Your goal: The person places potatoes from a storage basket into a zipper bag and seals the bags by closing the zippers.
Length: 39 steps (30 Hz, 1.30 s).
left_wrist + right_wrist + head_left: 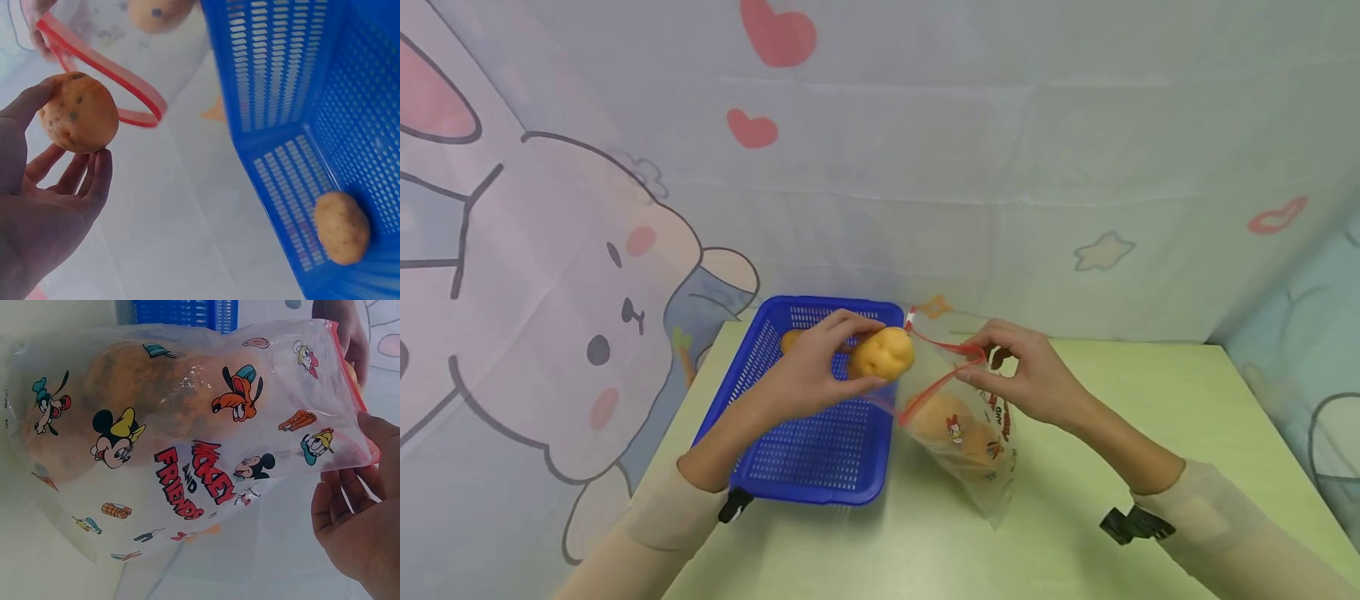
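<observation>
My left hand point(808, 367) grips a yellow-brown potato point(883, 353) between thumb and fingers, over the basket's right rim and beside the bag's mouth. With thumb and fingertips, my right hand point(1026, 371) pinches the red-edged opening of a clear zip bag point(970, 450), which gapes towards the potato. Cartoon characters and red lettering are printed on the bag point(187, 481), and several potatoes point(144, 387) show through its lower part. Another potato point(342, 227) lies in the blue basket point(219, 75), partly hidden behind my left hand in the head view.
The blue plastic basket point(883, 467) with slotted walls stands on a pale green table point(1135, 417), left of the bag. Behind the table hangs a light cloth point(880, 167) printed with a rabbit, hearts and stars.
</observation>
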Each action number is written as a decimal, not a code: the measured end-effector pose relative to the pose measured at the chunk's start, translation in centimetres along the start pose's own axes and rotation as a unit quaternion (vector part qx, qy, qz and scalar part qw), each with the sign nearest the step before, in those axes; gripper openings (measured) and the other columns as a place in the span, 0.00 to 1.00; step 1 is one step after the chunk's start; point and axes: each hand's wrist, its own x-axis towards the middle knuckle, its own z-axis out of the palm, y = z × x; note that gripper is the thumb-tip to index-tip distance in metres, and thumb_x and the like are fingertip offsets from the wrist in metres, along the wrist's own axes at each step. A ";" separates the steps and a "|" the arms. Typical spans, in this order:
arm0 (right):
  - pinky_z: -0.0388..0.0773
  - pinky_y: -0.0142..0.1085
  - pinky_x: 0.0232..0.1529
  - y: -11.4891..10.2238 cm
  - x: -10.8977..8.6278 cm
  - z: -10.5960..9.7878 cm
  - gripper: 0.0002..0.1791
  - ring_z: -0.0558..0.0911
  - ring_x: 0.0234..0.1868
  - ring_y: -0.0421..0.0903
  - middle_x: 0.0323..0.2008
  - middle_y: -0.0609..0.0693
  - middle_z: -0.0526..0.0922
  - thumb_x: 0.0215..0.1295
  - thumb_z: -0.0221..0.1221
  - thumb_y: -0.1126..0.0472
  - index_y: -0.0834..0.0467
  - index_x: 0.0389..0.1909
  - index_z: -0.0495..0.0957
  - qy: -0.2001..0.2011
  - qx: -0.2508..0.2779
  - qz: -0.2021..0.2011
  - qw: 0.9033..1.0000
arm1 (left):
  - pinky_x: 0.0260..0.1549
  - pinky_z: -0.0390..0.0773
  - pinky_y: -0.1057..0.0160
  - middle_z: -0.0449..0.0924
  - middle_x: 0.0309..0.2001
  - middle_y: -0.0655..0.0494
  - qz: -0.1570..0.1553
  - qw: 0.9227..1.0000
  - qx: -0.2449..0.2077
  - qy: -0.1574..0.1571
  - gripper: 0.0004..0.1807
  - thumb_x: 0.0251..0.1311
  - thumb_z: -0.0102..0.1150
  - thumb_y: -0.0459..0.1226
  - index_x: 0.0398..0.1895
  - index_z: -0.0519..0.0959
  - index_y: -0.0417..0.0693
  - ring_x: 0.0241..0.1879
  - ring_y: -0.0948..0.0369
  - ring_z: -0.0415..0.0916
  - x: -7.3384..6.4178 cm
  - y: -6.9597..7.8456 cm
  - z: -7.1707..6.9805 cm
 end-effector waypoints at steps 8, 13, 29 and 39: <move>0.82 0.34 0.39 0.1 0.1 0.0 0.10 0.80 0.40 0.43 0.40 0.40 0.84 0.66 0.73 0.63 0.53 0.47 0.88 -0.003 -0.005 -0.006 1.000 | 0.54 0.84 0.58 0.75 0.58 0.59 0.022 0.999 0.006 -0.049 0.32 0.64 0.77 0.44 0.69 0.77 0.51 0.55 0.61 0.76 1.0 0.6 1.5; 0.82 0.34 0.38 0.2 0.0 0.1 0.09 0.81 0.39 0.42 0.40 0.40 0.84 0.67 0.73 0.63 0.53 0.46 0.88 -0.004 -0.007 -0.012 1.000 | 0.48 0.84 0.61 0.75 0.58 0.58 0.022 0.998 0.021 -0.061 0.32 0.65 0.76 0.46 0.70 0.76 0.50 0.50 0.60 0.74 1.5 0.6 2.2; 0.83 0.34 0.37 0.7 0.5 0.3 0.08 0.82 0.37 0.42 0.38 0.40 0.83 0.67 0.72 0.64 0.57 0.45 0.87 -0.012 -0.013 -0.018 1.000 | 0.67 0.74 0.44 0.78 0.68 0.48 -0.109 0.990 -0.062 0.071 0.34 0.68 0.72 0.48 0.73 0.73 0.47 0.69 0.50 0.73 2.6 -6.9 -1.8; 0.83 0.34 0.37 0.8 0.4 0.2 0.07 0.82 0.37 0.42 0.38 0.40 0.84 0.68 0.72 0.64 0.57 0.45 0.87 -0.011 -0.011 -0.016 1.000 | 0.75 0.62 0.39 0.68 0.75 0.41 -0.177 0.983 0.008 0.056 0.44 0.65 0.74 0.50 0.79 0.66 0.42 0.76 0.42 0.62 3.7 -12.9 -2.4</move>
